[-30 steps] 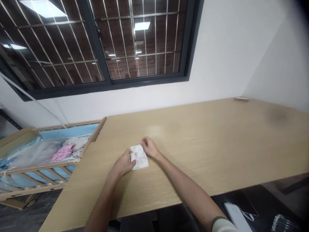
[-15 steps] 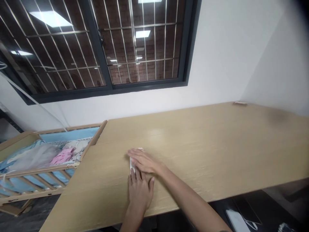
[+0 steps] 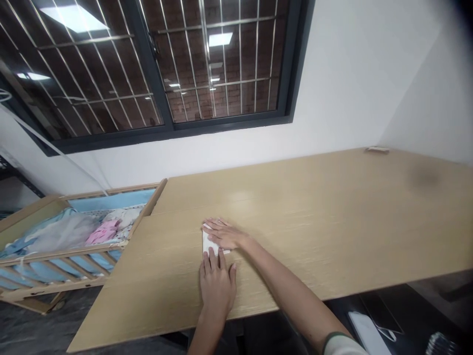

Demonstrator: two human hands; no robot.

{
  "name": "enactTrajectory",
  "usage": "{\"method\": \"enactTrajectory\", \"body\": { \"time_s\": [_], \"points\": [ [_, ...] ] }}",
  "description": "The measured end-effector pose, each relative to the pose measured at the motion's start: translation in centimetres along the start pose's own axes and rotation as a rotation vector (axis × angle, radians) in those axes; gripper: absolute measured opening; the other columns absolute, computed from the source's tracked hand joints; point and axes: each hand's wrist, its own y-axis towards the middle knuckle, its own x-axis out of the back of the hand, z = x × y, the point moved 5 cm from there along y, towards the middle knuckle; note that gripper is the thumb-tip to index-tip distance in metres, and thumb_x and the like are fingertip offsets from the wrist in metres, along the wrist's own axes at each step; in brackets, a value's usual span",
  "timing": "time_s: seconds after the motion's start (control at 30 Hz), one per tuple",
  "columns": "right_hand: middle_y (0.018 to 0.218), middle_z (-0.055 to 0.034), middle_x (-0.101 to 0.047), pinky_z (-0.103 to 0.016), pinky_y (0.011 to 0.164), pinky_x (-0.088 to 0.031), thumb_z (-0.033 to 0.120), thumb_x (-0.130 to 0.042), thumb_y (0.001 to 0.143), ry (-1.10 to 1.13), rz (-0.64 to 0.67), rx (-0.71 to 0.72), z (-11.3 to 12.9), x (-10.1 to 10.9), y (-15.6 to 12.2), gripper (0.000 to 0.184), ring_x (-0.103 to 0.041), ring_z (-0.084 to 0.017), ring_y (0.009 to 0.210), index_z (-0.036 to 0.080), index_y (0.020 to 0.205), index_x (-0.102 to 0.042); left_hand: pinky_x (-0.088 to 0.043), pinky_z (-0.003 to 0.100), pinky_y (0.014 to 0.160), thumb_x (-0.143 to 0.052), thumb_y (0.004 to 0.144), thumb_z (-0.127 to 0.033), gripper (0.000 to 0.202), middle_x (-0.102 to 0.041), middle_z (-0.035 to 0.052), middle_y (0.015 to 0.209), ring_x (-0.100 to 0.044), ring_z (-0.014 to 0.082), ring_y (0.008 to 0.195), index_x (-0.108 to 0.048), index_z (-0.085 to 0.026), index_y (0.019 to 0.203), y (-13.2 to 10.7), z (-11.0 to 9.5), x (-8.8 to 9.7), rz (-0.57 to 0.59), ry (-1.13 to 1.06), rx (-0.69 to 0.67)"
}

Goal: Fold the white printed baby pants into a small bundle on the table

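A small folded white cloth (image 3: 207, 243) lies on the light wooden table (image 3: 332, 222), near its left part. My right hand (image 3: 223, 234) rests flat on top of the cloth, fingers stretched out and pointing left, covering most of it. Just in front of the cloth my left hand (image 3: 217, 283) lies flat on the tabletop, fingers spread, with the fingertips touching the cloth's near edge. Neither hand grips anything.
A wooden baby cot (image 3: 44, 291) with blue lining stands to the left of the table, holding pink and white clothes (image 3: 105, 229). A barred window (image 3: 155, 64) is above. A small flat object (image 3: 377, 149) lies at the table's far right corner.
One second ago both hands pinched the cloth's edges. Then they let go and flattened, the right hand onto the cloth, the left onto the table before it. They have barely shifted since.
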Motion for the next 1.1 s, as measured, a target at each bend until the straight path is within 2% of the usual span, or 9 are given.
{"method": "enactTrajectory", "body": {
  "time_s": [0.23, 0.37, 0.47, 0.57, 0.67, 0.8, 0.9, 1.0, 1.1],
  "points": [
    [0.168, -0.0033, -0.016, -0.04, 0.126, -0.001, 0.054, -0.022, 0.106, -0.073, 0.025, -0.117, -1.7, 0.3, 0.1, 0.064, -0.007, -0.019, 0.156, 0.022, 0.161, -0.021, -0.044, 0.052, 0.105, -0.039, 0.102, -0.036, 0.052, -0.047, 0.024, 0.15, -0.041, 0.0402, 0.141, -0.051, -0.009, 0.145, -0.1, -1.1, 1.7, -0.041, 0.206, -0.042],
    [0.168, -0.0078, -0.017, -0.04, 0.125, -0.006, 0.052, -0.02, 0.106, -0.111, -0.085, -0.179, -2.1, 0.8, -0.4, 0.065, -0.011, -0.021, 0.155, 0.019, 0.162, -0.02, -0.045, 0.042, 0.101, -0.039, 0.103, -0.037, 0.043, -0.062, 0.0168, 0.136, -0.056, 0.0313, 0.126, -0.06, -0.016, 0.134, 1.2, -0.1, 3.4, -0.014, 0.178, -0.022],
    [0.163, -0.015, -0.03, -0.045, 0.12, -0.018, 0.046, -0.03, 0.105, -0.162, -0.253, -0.212, -2.1, 1.6, -1.0, 0.061, -0.025, -0.026, 0.15, 0.016, 0.159, -0.027, -0.047, 0.039, 0.093, -0.036, 0.104, -0.04, 0.041, -0.069, 0.0152, 0.116, -0.064, 0.0288, 0.109, -0.065, -0.016, 0.119, 3.1, 2.3, 4.8, 0.009, 0.181, 0.118],
    [0.141, -0.0171, -0.054, -0.045, 0.111, -0.029, 0.038, -0.047, 0.101, -0.218, -0.354, -0.235, -1.9, 2.1, -1.4, 0.048, -0.045, -0.027, 0.132, 0.016, 0.144, -0.049, -0.046, 0.043, 0.088, -0.034, 0.103, -0.044, 0.046, -0.068, 0.02, 0.109, -0.064, 0.0352, 0.107, -0.065, -0.01, 0.108, 4.7, 4.2, 5.1, 0.099, 0.235, 0.253],
    [0.119, -0.0122, -0.062, -0.041, 0.103, -0.034, 0.032, -0.054, 0.099, -0.236, -0.363, -0.232, -1.4, 2.1, -1.3, 0.028, -0.053, -0.024, 0.117, 0.017, 0.12, -0.063, -0.045, 0.041, 0.087, -0.037, 0.102, -0.043, 0.043, -0.068, 0.0215, 0.112, -0.065, 0.0347, 0.106, -0.062, -0.008, 0.108, 5.6, 4.6, 4.3, 0.209, 0.187, 0.255],
    [0.115, -0.012, -0.061, -0.038, 0.099, -0.035, 0.026, -0.053, 0.099, -0.282, -0.355, -0.296, 0.2, 2.0, -1.1, 0.019, -0.054, -0.023, 0.113, 0.015, 0.112, -0.063, -0.044, 0.034, 0.082, -0.038, 0.102, -0.036, 0.033, -0.07, 0.0185, 0.111, -0.067, 0.0274, 0.102, -0.06, -0.011, 0.109, 6.0, 4.5, 4.2, 0.265, 0.092, 0.208],
    [0.115, -0.0139, -0.062, -0.04, 0.098, -0.034, 0.025, -0.051, 0.099, -0.319, -0.291, -0.362, 2.4, 1.3, -1.5, 0.019, -0.053, -0.025, 0.112, 0.014, 0.111, -0.061, -0.043, 0.032, 0.078, -0.04, 0.1, -0.034, 0.027, -0.071, 0.0155, 0.104, -0.067, 0.0248, 0.095, -0.059, -0.014, 0.102, 4.9, 5.2, 5.6, 0.29, 0.015, 0.178],
    [0.113, -0.0145, -0.064, -0.04, 0.099, -0.034, 0.024, -0.052, 0.097, -0.264, -0.221, -0.35, 6.2, -0.4, -2.7, 0.019, -0.053, -0.026, 0.111, 0.014, 0.11, -0.062, -0.043, 0.028, 0.071, -0.044, 0.097, -0.038, 0.024, -0.068, 0.0054, 0.084, -0.064, 0.0198, 0.08, -0.054, -0.02, 0.084, 1.8, 7.1, 7.6, 0.321, -0.091, 0.127],
    [0.109, -0.0123, -0.066, -0.038, 0.097, -0.036, 0.026, -0.055, 0.094, -0.048, -0.174, -0.288, 11.2, -3.0, -4.3, 0.017, -0.056, -0.025, 0.109, 0.016, 0.105, -0.063, -0.041, 0.027, 0.063, -0.046, 0.09, -0.062, 0.043, -0.053, -0.0018, 0.068, -0.055, 0.0174, 0.067, -0.045, -0.023, 0.07, -3.1, 10.9, 10.2, 0.32, -0.368, 0.081]
  ]
}}
